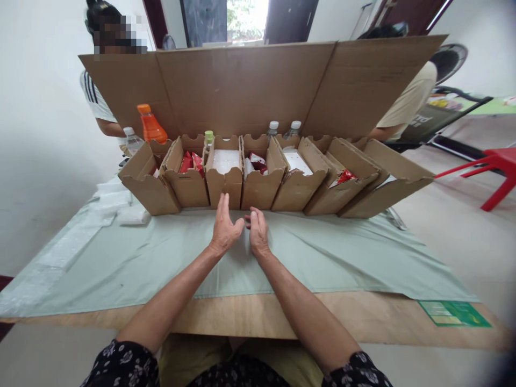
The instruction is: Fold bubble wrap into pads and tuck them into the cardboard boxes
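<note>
My left hand [226, 227] is raised over the green cloth [161, 263], fingers extended and thumb apart, with nothing in it. Its fingertips reach the front of a cardboard bin [224, 192] that holds white packets [226, 160]. Close on its right, my right hand [257, 231] is also empty, its fingers slightly bent and apart, in front of a bin [262, 191] with red and white packets [258, 163]. Several similar open bins stand in a row on the cloth; one on the left has red packets [192, 162], one right of centre a white item [297, 161].
Behind the bins rises a tall cardboard panel [245, 86]. An orange bottle [152, 124] and clear bottles [294, 129] stand between. Bubble wrap [72, 242] lies on the left, a green card [454, 313] at the front right. Two people sit beyond the panel; a red stool [500, 161] is at right.
</note>
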### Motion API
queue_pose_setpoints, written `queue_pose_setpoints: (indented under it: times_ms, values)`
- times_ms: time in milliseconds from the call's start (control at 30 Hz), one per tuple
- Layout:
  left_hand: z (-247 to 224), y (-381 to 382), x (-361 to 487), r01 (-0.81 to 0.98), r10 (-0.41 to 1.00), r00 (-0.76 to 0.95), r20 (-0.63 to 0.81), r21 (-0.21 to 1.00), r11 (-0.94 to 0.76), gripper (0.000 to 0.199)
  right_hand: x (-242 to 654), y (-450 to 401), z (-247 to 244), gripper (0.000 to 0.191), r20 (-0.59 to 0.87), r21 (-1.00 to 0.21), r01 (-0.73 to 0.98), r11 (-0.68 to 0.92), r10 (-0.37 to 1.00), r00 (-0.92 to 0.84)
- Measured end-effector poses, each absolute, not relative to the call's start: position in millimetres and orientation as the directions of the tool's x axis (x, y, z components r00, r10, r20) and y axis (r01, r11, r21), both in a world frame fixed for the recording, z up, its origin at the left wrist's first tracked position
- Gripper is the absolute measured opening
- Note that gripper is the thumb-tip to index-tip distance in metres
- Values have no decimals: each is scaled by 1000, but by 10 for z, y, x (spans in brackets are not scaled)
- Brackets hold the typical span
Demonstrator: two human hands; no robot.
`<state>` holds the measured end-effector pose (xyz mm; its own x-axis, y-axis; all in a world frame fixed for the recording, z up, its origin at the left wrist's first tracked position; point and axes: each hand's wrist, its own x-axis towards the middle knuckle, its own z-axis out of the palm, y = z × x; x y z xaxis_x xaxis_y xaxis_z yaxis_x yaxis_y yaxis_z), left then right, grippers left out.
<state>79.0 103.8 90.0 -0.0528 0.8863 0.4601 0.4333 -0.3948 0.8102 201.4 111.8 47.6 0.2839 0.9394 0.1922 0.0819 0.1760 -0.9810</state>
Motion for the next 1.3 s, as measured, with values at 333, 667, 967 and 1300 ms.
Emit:
queue_pose_setpoints:
  times_ms: [333, 667, 967, 1300]
  values:
    - [606, 666, -142, 584, 963, -50, 266, 789, -188, 58, 2000, 1117, 482, 41, 236, -959, 194, 209, 963, 133]
    - [467, 700, -159, 568, 944, -83, 320, 794, -219, 46, 2050, 1534, 668, 35, 230, -931, 298, 209, 973, 35]
    - [525, 733, -165, 417, 928, -224, 297, 890, -184, 50, 1681, 1394, 1364, 42, 305, -902, 266, 341, 938, -168]
    - [539, 847, -335, 185, 858, -483, 178, 978, -98, 48, 758, 2045, 1918, 20, 301, -872, 317, 372, 920, -251]
